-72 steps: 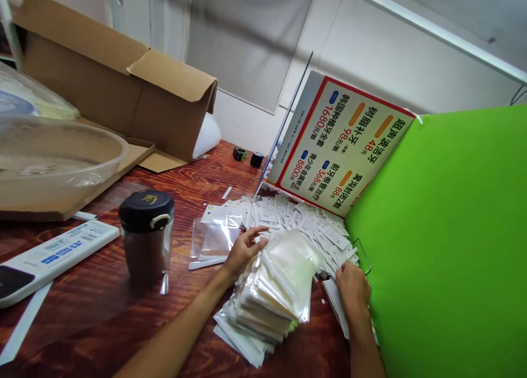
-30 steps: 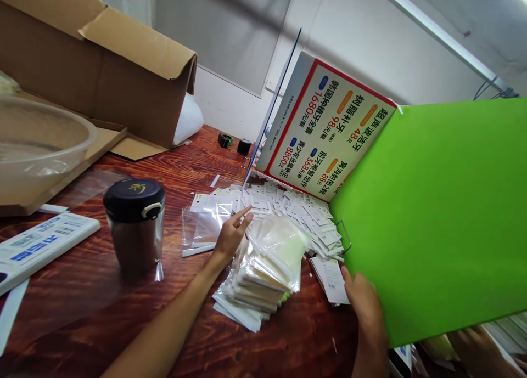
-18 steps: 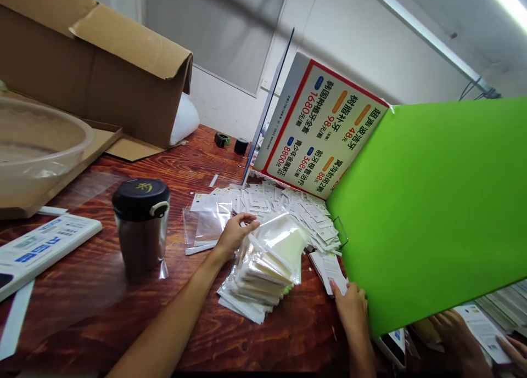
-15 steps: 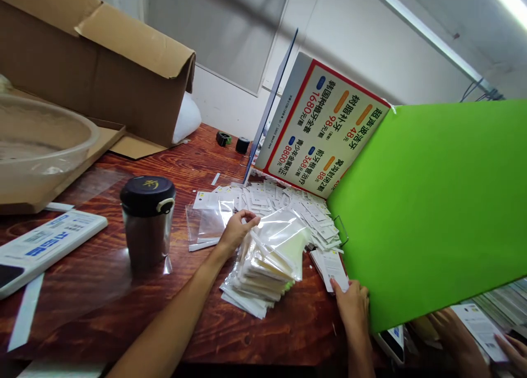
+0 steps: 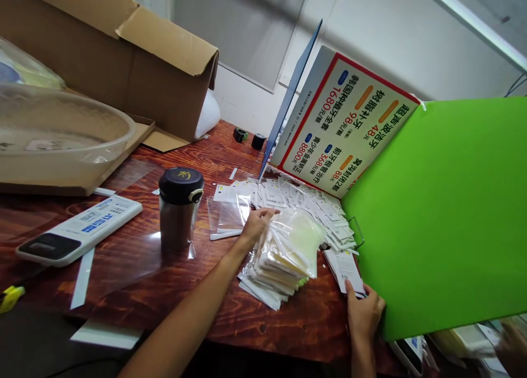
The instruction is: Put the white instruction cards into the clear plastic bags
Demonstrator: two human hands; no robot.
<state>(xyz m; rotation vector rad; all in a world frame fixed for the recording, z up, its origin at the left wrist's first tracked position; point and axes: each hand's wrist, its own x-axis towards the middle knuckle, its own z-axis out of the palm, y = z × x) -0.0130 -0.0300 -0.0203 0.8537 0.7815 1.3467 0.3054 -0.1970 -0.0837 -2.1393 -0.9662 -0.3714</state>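
Observation:
My left hand (image 5: 257, 225) is pinched on the edge of a clear plastic bag (image 5: 302, 232). That bag lies uppermost on a stack of bagged flat pieces (image 5: 278, 274), white and pale yellow. To the right, my right hand (image 5: 364, 311) has thumb and fingers closed on the near end of a small white printed card (image 5: 346, 269), over a few similar cards. Behind both hands spreads a heap of white cards (image 5: 313, 202). Left of the stack, more clear bags (image 5: 230, 216) lie flat, some over cards.
A green board (image 5: 444, 213) and a printed price sign (image 5: 341, 125) stand around the card heap. Leftward are a steel tumbler (image 5: 179, 213), a white handheld device (image 5: 82, 230), a plastic basin (image 5: 69, 131) and a cardboard box (image 5: 164, 82). Another person's blurred hand (image 5: 513, 345) is beyond the board.
The view has shifted left, so things appear farther right. My left hand still pinches the bag, and my right hand remains at the cards. The other person's hands look different beyond the board.

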